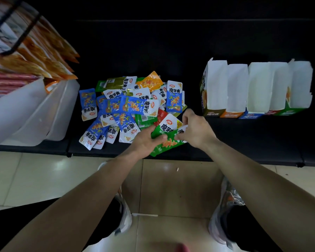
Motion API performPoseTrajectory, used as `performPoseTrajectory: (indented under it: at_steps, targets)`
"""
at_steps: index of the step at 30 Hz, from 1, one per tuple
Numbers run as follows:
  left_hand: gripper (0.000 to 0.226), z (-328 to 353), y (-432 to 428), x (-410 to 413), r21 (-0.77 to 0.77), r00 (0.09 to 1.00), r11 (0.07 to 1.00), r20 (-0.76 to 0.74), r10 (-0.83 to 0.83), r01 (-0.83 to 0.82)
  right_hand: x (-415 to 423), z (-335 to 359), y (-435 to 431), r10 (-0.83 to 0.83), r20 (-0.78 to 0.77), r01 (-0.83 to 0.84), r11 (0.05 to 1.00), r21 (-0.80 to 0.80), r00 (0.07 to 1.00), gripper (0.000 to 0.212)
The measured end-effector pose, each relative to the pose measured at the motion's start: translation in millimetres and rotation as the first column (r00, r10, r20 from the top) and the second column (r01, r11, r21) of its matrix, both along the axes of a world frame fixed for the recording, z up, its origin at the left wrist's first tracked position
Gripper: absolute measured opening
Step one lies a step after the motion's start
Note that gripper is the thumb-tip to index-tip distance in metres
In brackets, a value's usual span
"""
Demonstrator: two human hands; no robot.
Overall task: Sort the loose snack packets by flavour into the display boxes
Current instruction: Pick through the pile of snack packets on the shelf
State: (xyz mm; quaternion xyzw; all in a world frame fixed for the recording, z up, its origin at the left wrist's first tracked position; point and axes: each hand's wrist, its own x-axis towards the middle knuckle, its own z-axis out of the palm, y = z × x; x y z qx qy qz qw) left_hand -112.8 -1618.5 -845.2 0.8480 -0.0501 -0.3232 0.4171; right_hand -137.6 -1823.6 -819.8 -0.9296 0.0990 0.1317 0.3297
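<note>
**Green packets held in both hands at the edge of the pile**

The person stands over a long black padded surface [244, 139], both bare arms reaching forward. The left hand [144, 142] has its fingers curled round a small bunch of green foil snack packets [169, 143]. The right hand [195, 130] pinches the upper white edge of the same bunch. The bunch sits just above the near edge of the surface, at the right fringe of the heap of loose packets [124, 108], mostly blue and white with a few orange, olive and red ones.

To the right of the heap stands a row of five open cardboard display boxes [258, 84], side by side, white inside, with olive, orange, blue, red and green fronts.

On the left, translucent white plastic bins [35, 113] lean beside the heap, with orange bags [49, 57] above them. Pale floor tiles [175, 188] show below.
</note>
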Motion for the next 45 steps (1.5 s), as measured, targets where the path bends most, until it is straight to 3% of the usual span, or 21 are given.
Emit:
performPoseTrajectory:
  at_steps: [2, 6, 9, 15, 18, 20, 22, 24, 26, 29, 32, 36, 42, 45]
  targets:
    - [0.062, -3, 2, 0, -0.001, 1.000, 1.000, -0.001, 0.024, -0.024, 1, -3, 7, -0.029, 0.040, 0.028, 0.999, 0.043, 0.999, 0.062]
    - [0.038, -7, 8, 4, -0.025, 0.998, 0.997, 0.014, 0.069, -0.068, 6, -9, 17, -0.044, 0.011, 0.043, 0.995, 0.090, 0.999, 0.073]
    - [0.026, -9, 15, 7, -0.099, 0.994, 0.989, -0.024, 0.106, -0.108, 9, -9, 18, -0.064, -0.091, 0.086, 0.958, 0.275, 0.994, 0.055]
    - [0.016, -6, 27, 5, -0.100, 0.994, 0.993, -0.100, 0.049, -0.059, 16, -14, 30, -0.022, -0.071, 0.042, 0.955, 0.293, 0.997, 0.038]
    - [0.019, 3, 31, 1, -0.127, 0.993, 0.990, -0.108, 0.054, -0.068, 24, -12, 44, 0.011, -0.046, 0.000, 0.972, 0.233, 0.999, 0.041]
    - [0.019, 7, 40, 6, -0.042, 0.997, 0.999, -0.071, 0.032, -0.035, 31, -12, 57, 0.025, 0.014, -0.027, 0.983, 0.181, 1.000, 0.035]
    - [0.035, 13, 58, 18, 0.071, 0.999, 0.997, -0.032, 0.023, -0.021, 38, -17, 68, 0.032, 0.086, -0.042, 0.993, 0.112, 0.996, 0.029]
    - [0.040, 24, 82, 34, 0.164, 0.999, 0.985, 0.017, 0.049, -0.051, 45, -26, 76, 0.169, 0.105, -0.169, 0.986, -0.008, 0.980, 0.033]
    - [0.035, 35, 110, 48, 0.263, 0.997, 0.963, 0.057, 0.050, -0.063, 46, -39, 84, 0.389, 0.042, -0.380, 0.915, -0.138, 0.920, 0.043]
    - [0.028, 45, 142, 57, 0.269, 0.996, 0.959, 0.058, 0.073, -0.086, 38, -64, 92, 0.519, -0.059, -0.517, 0.825, -0.230, 0.853, 0.058]
    - [0.024, 40, 152, 54, 0.259, 0.986, 0.952, 0.079, 0.146, -0.161, 15, -83, 85, 0.512, -0.105, -0.519, 0.808, -0.279, 0.853, 0.063]
    - [0.039, 15, 132, 45, 0.288, 0.977, 0.935, 0.106, 0.186, -0.209, -17, -88, 64, 0.432, -0.132, -0.451, 0.833, -0.320, 0.892, 0.062]
    - [0.056, -17, 89, 27, 0.251, 0.971, 0.939, 0.010, 0.239, -0.234, -6, -83, 51, 0.248, -0.132, -0.280, 0.886, -0.369, 0.960, 0.064]
    - [0.048, -28, 74, 12, 0.246, 0.957, 0.931, -0.043, 0.287, -0.268, 6, -82, 56, 0.190, -0.122, -0.221, 0.914, -0.340, 0.974, 0.060]
